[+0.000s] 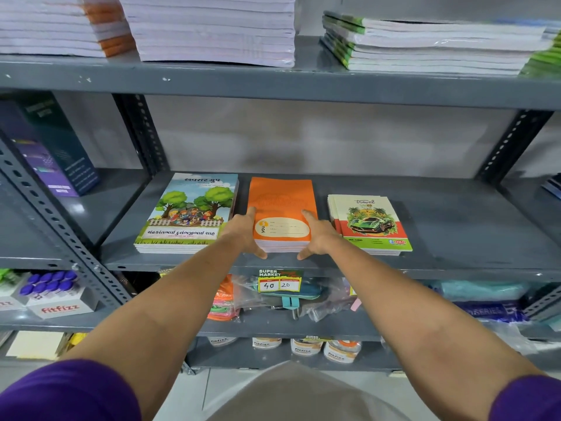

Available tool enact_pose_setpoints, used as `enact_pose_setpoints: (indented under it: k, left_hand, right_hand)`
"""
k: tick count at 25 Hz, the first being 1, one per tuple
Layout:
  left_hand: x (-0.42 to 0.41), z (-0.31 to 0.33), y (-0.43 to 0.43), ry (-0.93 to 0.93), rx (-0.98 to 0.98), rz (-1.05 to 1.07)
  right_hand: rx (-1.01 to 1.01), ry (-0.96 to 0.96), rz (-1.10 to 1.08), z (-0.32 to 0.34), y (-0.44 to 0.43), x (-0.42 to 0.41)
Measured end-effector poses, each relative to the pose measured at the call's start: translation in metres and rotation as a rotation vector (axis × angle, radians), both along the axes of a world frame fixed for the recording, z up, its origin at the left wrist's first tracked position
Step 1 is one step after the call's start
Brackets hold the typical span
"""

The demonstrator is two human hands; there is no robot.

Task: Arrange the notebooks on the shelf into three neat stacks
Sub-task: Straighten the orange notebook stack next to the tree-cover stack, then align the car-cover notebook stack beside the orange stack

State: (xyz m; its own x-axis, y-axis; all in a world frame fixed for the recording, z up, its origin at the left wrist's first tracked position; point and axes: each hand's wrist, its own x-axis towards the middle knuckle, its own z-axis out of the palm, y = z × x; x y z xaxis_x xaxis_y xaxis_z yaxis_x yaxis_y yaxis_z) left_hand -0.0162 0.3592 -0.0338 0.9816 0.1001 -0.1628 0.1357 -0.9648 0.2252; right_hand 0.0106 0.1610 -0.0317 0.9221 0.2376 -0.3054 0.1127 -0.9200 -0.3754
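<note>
Three stacks of notebooks lie on the grey middle shelf (455,226). On the left is a stack with a trees-and-children cover (188,212). In the middle sits an orange stack (280,208). On the right is a smaller stack with a green car cover (368,224). My left hand (244,233) presses against the orange stack's left side, thumb at its front corner. My right hand (318,235) presses against its right side, index finger resting on the top cover. Both hands clasp the orange stack between them.
The shelf above carries tall piles of white-edged notebooks (212,25) and green-spined ones (425,44). A dark box (57,150) stands in the left bay. Below hang bagged items with a price tag (279,282), and a box of purple-capped bottles (51,294). Slotted steel uprights (142,132) frame the bay.
</note>
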Motion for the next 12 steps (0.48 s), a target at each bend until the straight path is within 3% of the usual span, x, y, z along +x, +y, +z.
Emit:
enact_pose_setpoints:
  k: [5,12]
  left_hand:
    - [-0.009,0.017,0.003,-0.049,-0.071,-0.036]
    - [-0.021,0.023,-0.023,-0.129,0.01,-0.244]
  right_hand:
    - [-0.171,-0.051,0.016,0.024,-0.003,-0.013]
    - [-0.163,-0.163,-0.082,0.049,-0.03,-0.018]
